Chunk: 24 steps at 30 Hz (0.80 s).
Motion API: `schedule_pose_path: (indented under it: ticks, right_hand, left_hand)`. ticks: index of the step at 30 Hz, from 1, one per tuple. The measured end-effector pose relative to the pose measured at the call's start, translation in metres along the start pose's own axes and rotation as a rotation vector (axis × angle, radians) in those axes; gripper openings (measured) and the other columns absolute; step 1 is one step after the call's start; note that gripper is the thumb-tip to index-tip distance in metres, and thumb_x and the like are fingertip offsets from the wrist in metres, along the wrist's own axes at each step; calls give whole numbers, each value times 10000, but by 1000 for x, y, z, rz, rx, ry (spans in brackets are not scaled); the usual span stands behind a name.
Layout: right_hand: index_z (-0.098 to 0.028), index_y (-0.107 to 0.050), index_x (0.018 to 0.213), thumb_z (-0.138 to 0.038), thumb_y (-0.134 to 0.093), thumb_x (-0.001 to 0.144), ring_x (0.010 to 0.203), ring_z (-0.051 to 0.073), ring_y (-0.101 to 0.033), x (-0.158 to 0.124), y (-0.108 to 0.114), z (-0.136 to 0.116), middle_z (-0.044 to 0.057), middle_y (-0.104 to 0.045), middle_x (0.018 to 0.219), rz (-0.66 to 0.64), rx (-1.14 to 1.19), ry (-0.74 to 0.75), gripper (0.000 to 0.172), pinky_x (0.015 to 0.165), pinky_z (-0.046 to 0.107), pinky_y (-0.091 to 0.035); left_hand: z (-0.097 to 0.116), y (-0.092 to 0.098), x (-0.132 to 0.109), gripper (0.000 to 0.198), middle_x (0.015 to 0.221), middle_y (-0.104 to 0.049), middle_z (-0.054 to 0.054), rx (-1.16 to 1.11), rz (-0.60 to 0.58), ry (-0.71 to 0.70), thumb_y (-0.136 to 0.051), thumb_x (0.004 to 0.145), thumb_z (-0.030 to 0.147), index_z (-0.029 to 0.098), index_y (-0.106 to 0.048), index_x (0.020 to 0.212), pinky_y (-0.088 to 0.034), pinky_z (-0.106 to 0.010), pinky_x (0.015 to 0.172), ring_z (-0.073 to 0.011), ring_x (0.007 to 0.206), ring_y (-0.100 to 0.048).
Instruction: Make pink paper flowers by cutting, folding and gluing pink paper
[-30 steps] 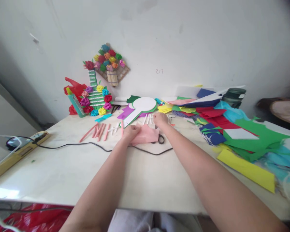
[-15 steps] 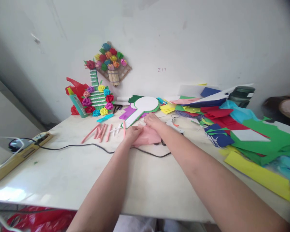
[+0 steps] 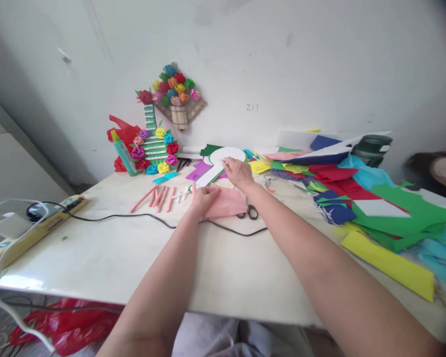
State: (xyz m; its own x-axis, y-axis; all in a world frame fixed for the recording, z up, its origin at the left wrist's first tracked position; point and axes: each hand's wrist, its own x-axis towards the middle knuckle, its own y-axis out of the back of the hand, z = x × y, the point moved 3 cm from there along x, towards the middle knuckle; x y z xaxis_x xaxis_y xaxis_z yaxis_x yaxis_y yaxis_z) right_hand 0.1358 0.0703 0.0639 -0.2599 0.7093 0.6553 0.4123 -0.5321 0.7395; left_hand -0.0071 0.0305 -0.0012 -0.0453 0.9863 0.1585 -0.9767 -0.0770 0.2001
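A sheet of pink paper (image 3: pixel 228 202) lies on the table, and my left hand (image 3: pixel 204 200) grips it at its left edge with bent fingers. Just beyond the sheet my right hand (image 3: pixel 238 171) is raised, its fingertips pinched together; what is between them, if anything, is too small to make out. Behind that hand lies a white cutout (image 3: pixel 211 173) with a round head and a long handle, edged in green. Black scissor handles (image 3: pixel 251 212) stick out at the sheet's right. Several rolled pink paper strips (image 3: pixel 159 197) and small white sticks (image 3: pixel 181 195) lie left of my left hand.
A black cable (image 3: pixel 134 215) crosses the table in front of the sheet, from a power strip (image 3: pixel 33 232) at left. A glue bottle (image 3: pixel 125 157) leans beside a flower-trimmed green craft (image 3: pixel 156 148). Coloured paper scraps (image 3: pixel 394 208) pile up at right.
My right hand has lifted off the pink paper and moved up and slightly right, over the white cutout. My left hand stays on the sheet. More of the scissor handles shows.
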Motion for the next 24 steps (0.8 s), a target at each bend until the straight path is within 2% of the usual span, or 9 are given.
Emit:
schedule_pose_path:
  ticks: [3, 5, 7, 12, 17, 24]
  right_hand:
    - [-190, -597, 1085, -358, -384, 890, 762, 187, -590, -15, 7, 5, 43, -672, 783, 35, 209, -126, 333, 649, 253, -358]
    - [-193, -626, 1029, -375, -398, 879, 679, 165, -585, -26, 6, 8, 12, -640, 640, 6, 343, -137, 328, 628, 239, -370]
    - [-173, -650, 946, -354, -431, 858, 624, 155, -576, -36, 5, 11, 9, -626, 606, -21, 410, -149, 298, 616, 240, -381]
    - [-175, -659, 880, -244, -498, 799, 688, 159, -587, -55, 6, 17, 21, -658, 698, -54, 431, -172, 192, 657, 252, -409]
    - [-173, -667, 749, -260, -571, 757, 800, 170, -587, -66, 11, 21, 53, -665, 865, 20, 399, -140, 130, 708, 262, -423]
    - [-185, -680, 899, -302, -517, 811, 841, 186, -601, -72, 8, 19, 62, -688, 915, -54, 354, -171, 219, 754, 279, -420]
  left_hand:
    - [3, 1, -2, 316, 560, -578, -23, -16, -89, -60, -670, 615, 441, 129, -621, 609, -378, -250, 556, -157, 603, -525]
    - [4, 0, -3, 349, 645, -622, -42, -85, -161, -60, -661, 630, 469, 125, -648, 684, -398, -251, 582, -166, 652, -556]
    - [4, -2, -4, 377, 719, -650, -60, -178, -237, -13, -679, 619, 474, 123, -662, 755, -419, -259, 608, -174, 686, -579]
    - [5, -8, -3, 402, 765, -667, -92, -330, -360, 91, -735, 581, 423, 107, -662, 819, -453, -281, 626, -184, 694, -606]
    - [-2, -13, -6, 364, 752, -672, -99, -352, -316, 173, -753, 569, 386, 108, -661, 786, -472, -301, 618, -196, 678, -618]
    - [-4, -23, -13, 283, 790, -686, -98, -493, -350, 137, -746, 598, 309, 134, -672, 807, -488, -328, 694, -209, 730, -630]
